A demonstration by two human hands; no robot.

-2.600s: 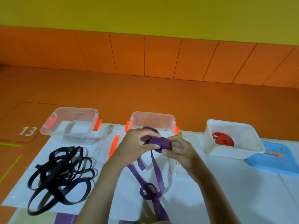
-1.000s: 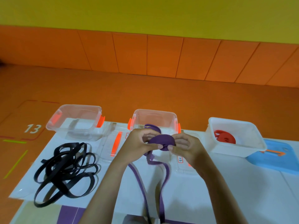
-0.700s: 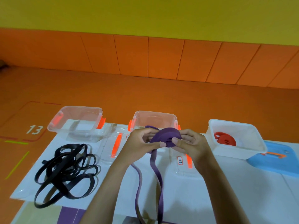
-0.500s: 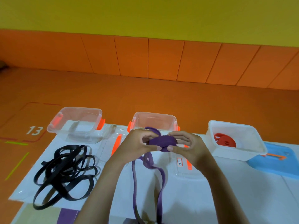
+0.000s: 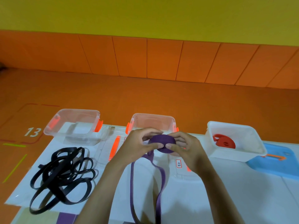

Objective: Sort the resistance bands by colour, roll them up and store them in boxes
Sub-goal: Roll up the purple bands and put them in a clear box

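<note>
A purple resistance band roll [image 5: 162,141] is held above the white table between both hands. My left hand [image 5: 139,146] pinches its left side and my right hand [image 5: 186,147] grips its right side. The band's loose purple tail [image 5: 159,180] hangs down toward the near table edge. Black bands [image 5: 61,173] lie in a loose tangle at the left. A rolled red band [image 5: 224,142] sits in the white box [image 5: 252,155] at the right. Behind my hands stands the middle clear box [image 5: 152,119], and a second clear box [image 5: 76,125] stands at the left.
Clear lids with orange clips [image 5: 114,147] lie flat between the boxes. A blue lid [image 5: 278,162] lies at the far right. The white table [image 5: 242,191] ends near the orange floor, which carries a "13" mark [image 5: 33,132].
Both hands have kept turning the purple roll; it has grown thicker, and the knotted loose tail seen earlier has straightened and shortened.
</note>
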